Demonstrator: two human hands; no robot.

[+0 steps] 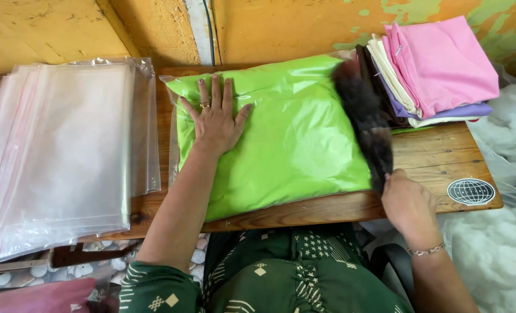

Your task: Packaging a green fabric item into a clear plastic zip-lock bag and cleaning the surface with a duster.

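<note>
Right hand [407, 203] closed on a dark blurred thing, perhaps a brush [365, 119], hiding the right edge of the bagged green cushion [287, 136]. Left hand [214, 119] flat, open, on it. Beneath: wooden table [437, 153]; left, clear bags [61, 150].

Single view only — a head-worn camera is looking steeply down from above the person's own torso, facing forward across the wooden table [432, 156] toward the yellow wall [281, 29] behind it. It is sitting close: the forearms are entering from the bottom edge, the lap is filling the lower middle, and the table is spanning nearly the full width. Wall is taking the top strip — floor is showing bottom left. No second view is sharing any of this.
</note>
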